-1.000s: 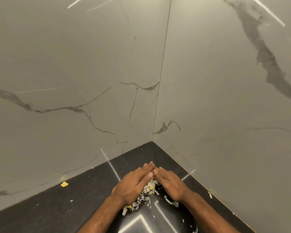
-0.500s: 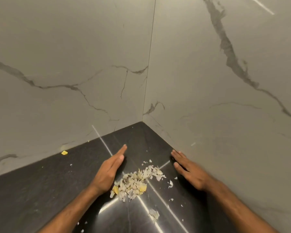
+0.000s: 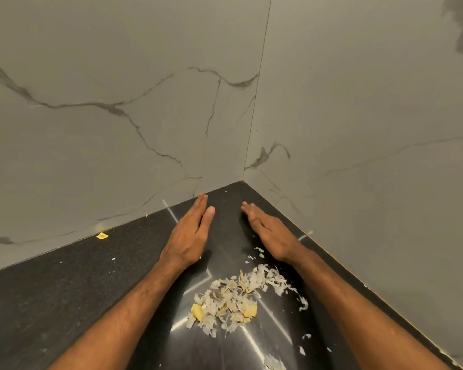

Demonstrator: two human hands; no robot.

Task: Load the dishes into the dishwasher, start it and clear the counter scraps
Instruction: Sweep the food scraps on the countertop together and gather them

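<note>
Two pale marble-look wall panels, grey-veined, joined at a vertical seam and closing off the far corner of a glossy black countertop. Streaks of reflected light across the dark stone near its middle

Both bare forearms stretched in from the near edge towards that far corner. Left hand palm down low on the countertop, fingers straight and pressed together, tips almost at the back edge, thumb alongside; nothing in its grasp. Right hand likewise flattened out, fingers straight and close together, just beside the right-hand edge along the wall, tips aimed at the corner; nothing held either. A bare strip of stone between the two hands, clearly apart from each other

Heap of counter scraps, papery white peelings with a few yellow bits, lying nearer than the hands, between the two forearms and closer to the right one. Loose white flakes scattered just by the right wrist, more beside the right forearm and towards the near edge. One stray yellow scrap well apart to the left, tight against the back edge at the foot of the wall
</note>
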